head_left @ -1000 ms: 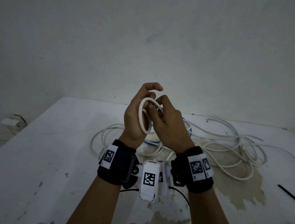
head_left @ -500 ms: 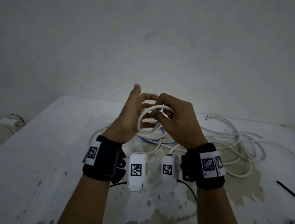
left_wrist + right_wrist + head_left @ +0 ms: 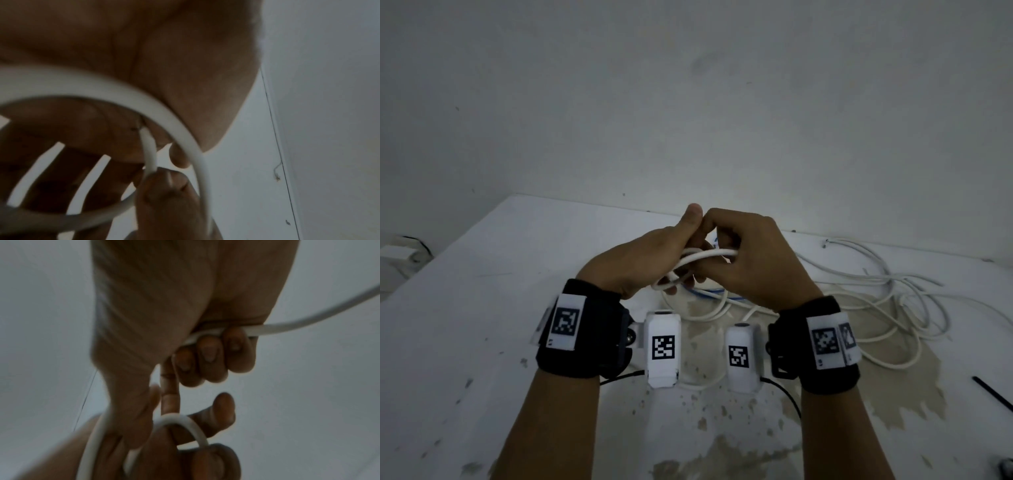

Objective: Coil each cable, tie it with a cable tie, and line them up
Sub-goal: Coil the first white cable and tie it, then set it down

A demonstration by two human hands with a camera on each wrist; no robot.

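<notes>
Coiling step: my left hand (image 3: pixel 645 258) and right hand (image 3: pixel 751 260) both have a clenched grip on the white cable (image 3: pixel 705 255), holding a small loop in the air above the middle of the desk (image 3: pixel 482 274). Rest of it trails into the loose pile (image 3: pixel 876 308) toward the far right edge. Next I'd guess: feed more slack, lay another loop; black cable tie (image 3: pixel 993 394) waits at the right edge.

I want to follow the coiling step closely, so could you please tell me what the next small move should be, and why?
Probably wrap one more turn onto the loop: the left hand and right hand both grip a small white cable loop, while most of the cable lies loose on the table.
</notes>
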